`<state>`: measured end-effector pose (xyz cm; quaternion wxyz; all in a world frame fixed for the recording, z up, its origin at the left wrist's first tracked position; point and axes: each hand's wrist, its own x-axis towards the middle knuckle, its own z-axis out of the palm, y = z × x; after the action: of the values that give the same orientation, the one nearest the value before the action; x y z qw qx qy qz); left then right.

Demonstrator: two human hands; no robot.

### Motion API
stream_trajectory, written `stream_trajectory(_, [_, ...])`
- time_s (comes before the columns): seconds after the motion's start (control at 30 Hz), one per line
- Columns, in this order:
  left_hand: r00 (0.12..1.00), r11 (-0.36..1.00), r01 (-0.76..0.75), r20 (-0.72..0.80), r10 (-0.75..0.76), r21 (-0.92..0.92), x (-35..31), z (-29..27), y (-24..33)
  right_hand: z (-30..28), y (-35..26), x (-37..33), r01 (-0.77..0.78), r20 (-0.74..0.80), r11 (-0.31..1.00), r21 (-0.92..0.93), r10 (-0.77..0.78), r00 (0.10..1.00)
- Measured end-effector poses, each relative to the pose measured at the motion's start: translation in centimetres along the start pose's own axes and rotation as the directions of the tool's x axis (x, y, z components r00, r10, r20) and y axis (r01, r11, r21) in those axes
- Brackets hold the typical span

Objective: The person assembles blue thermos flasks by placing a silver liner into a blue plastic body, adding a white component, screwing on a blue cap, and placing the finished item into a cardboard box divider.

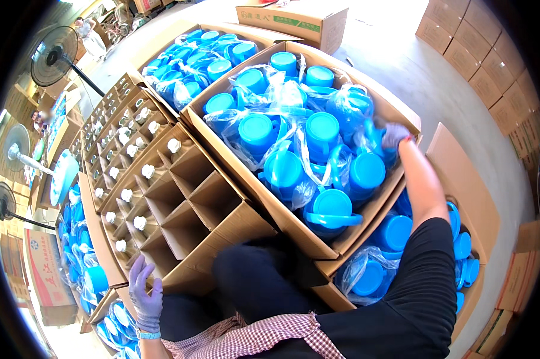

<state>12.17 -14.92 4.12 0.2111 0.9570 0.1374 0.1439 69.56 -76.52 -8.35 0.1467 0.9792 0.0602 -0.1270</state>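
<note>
A large open carton [264,173] in front of me is packed with blue plastic jugs [256,133] with handles, many wrapped in clear plastic bags. At its right side my right hand [395,136], in a thin purple glove, is closed on a blue jug [374,139], slightly blurred. My left hand [145,296], also gloved, is held with fingers apart and nothing in it. Next to it stands a carton with cardboard dividers [189,206]. Several bottle-like pieces with white caps [148,171] fill its left cells; the cells toward the right hold nothing visible.
More open cartons of blue jugs stand at the back [204,51], left [81,239] and lower right [365,278]. A closed carton [297,24] lies beyond. Standing fans [54,55] are at left. Stacked boxes [479,60] line the right. My knees are close to the cartons.
</note>
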Motion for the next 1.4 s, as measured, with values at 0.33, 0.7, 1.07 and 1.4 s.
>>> stream_trajectory(0.33, [0.996,0.996,0.084,0.011,-0.084,0.044,0.0,0.1,-1.1,-13.7,-7.2,8.7,0.128,-0.363,0.95,0.284,-0.018,0.932])
stream_trajectory(0.7, [0.995,0.994,0.074,0.064,-0.079,0.078,0.6,0.4,-2.3,-8.6,-7.9,9.6,0.134,-0.504,0.77,0.624,0.266,0.822])
stream_trajectory(1.07, [0.996,0.999,0.021,0.08,-0.024,0.035,1.5,1.9,-2.0,-1.0,-2.4,-3.5,-0.189,-0.101,0.931,0.311,0.23,0.968])
stream_trajectory(1.4, [1.0,1.0,0.022,0.007,-0.022,0.007,0.0,0.3,-1.7,-4.4,-12.7,2.9,0.19,-0.258,0.93,0.316,-0.109,0.96])
